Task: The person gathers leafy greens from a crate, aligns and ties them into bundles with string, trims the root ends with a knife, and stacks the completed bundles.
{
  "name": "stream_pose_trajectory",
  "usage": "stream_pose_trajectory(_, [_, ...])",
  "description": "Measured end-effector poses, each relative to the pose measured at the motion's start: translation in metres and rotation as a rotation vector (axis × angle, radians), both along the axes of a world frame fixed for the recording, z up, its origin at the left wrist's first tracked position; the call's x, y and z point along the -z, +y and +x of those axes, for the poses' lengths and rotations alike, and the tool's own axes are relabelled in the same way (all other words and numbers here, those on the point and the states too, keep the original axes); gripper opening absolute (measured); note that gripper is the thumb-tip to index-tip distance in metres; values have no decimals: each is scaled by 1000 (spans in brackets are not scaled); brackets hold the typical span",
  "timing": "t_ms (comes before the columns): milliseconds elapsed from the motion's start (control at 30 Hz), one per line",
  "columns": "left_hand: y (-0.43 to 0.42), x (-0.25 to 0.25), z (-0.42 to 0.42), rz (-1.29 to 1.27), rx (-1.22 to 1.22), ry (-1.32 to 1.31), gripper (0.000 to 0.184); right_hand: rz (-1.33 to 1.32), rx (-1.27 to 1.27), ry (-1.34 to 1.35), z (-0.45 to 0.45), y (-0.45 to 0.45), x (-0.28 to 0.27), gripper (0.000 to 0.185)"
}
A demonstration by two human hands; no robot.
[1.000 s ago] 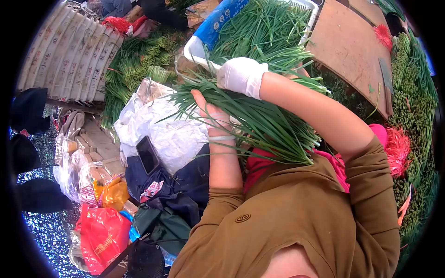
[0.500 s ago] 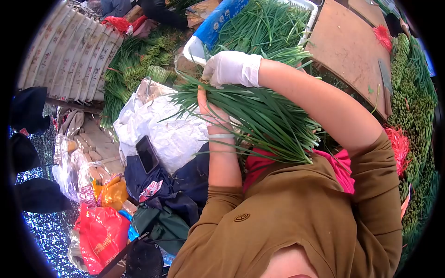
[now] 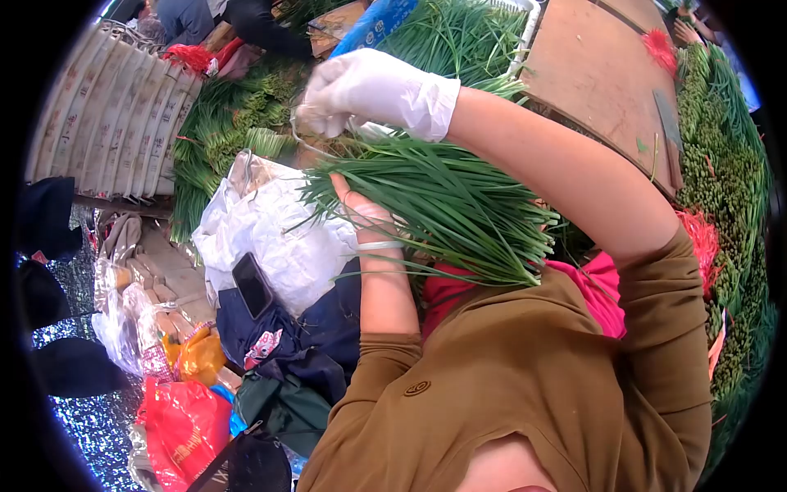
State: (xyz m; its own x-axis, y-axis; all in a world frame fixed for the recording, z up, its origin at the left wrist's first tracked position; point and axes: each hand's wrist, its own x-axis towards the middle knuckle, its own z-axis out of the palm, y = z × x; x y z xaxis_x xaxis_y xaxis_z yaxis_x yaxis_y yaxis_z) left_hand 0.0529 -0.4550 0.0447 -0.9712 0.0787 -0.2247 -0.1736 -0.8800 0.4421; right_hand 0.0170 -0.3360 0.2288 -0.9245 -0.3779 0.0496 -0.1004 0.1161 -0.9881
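Note:
A bunch of garlic chives (image 3: 459, 205) lies across my lap in front of my chest, its pale cut ends to the right and its leaf tips to the left. My bare left hand (image 3: 367, 211), a pale band at its wrist, is closed round the leafy end, with most of its fingers hidden under the leaves. Above the leaf tips is my right hand (image 3: 348, 92) in a white glove, its fingers curled and slightly blurred. A thin pale strand shows just below them; whether they grip it is unclear.
Ahead is a white crate (image 3: 525, 37) of chives with a blue panel (image 3: 373, 29). More chives (image 3: 234, 135) lie left, and a long stack (image 3: 713, 172) right. A brown board (image 3: 594, 90), white sacking (image 3: 283, 230), a phone (image 3: 252, 284) and a red bag (image 3: 187, 426) surround me. Other people are at the top.
My right hand has lifted off the chives and moved left and forward, away from my left hand. My left hand still holds the bunch. The whole view has shifted slightly.

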Motion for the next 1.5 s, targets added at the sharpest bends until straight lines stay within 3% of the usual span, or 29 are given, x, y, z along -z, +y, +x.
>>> stream_pose_trajectory(100, [7,-19,7,52,58,-46,58,-173,-91,170,22,3,-40,28])
stream_pose_trajectory(167, [8,-22,10,-13,41,-46,60,-178,-123,99,40,18,-70,27])
stream_pose_trajectory(200, [7,-22,11,-18,40,-55,57,-17,-195,194,37,31,-75,34])
stream_pose_trajectory(233, [7,-22,11,-21,37,-61,55,-62,-267,290,27,43,-57,31])
stream_pose_trajectory(300, [5,-18,9,-13,35,-53,52,372,-126,483,30,69,-37,26])
stream_pose_trajectory(367, [1,-9,5,2,45,-28,52,743,50,422,38,92,-5,20])
stream_pose_trajectory(433, [2,-17,7,16,44,-65,53,1062,11,470,51,117,24,15])
stream_pose_trajectory(500, [3,-18,7,22,37,-81,54,1156,-212,242,67,132,39,15])
stream_pose_trajectory(567, [3,-17,4,8,32,-75,55,1252,-205,85,83,130,40,16])
stream_pose_trajectory(733, [6,-20,7,10,39,-75,63,1277,-125,152,86,135,67,22])
stream_pose_trajectory(933, [2,-4,3,-46,47,-76,69,1101,50,457,90,142,94,19])
stream_pose_trajectory(1033, [5,-10,4,-29,45,-78,60,1255,35,352,92,132,86,15])
stream_pose_trajectory(1133, [3,-5,2,-2,83,-94,57,1073,202,431,103,141,78,11])
stream_pose_trajectory(1233, [3,4,2,-9,129,-74,60,102,391,-31,116,154,62,9])
stream_pose_trajectory(1267, [0,8,2,-2,149,-64,60,-97,375,-70,124,164,50,9])
stream_pose_trajectory(1333, [3,7,1,24,117,-143,58,-218,530,-96,148,174,35,11])
stream_pose_trajectory(1433, [-15,62,-15,-75,74,-85,54,-490,648,-10,186,211,52,15])
stream_pose_trajectory(1500, [-10,45,-9,-117,79,-109,51,-577,731,55,213,246,62,18])
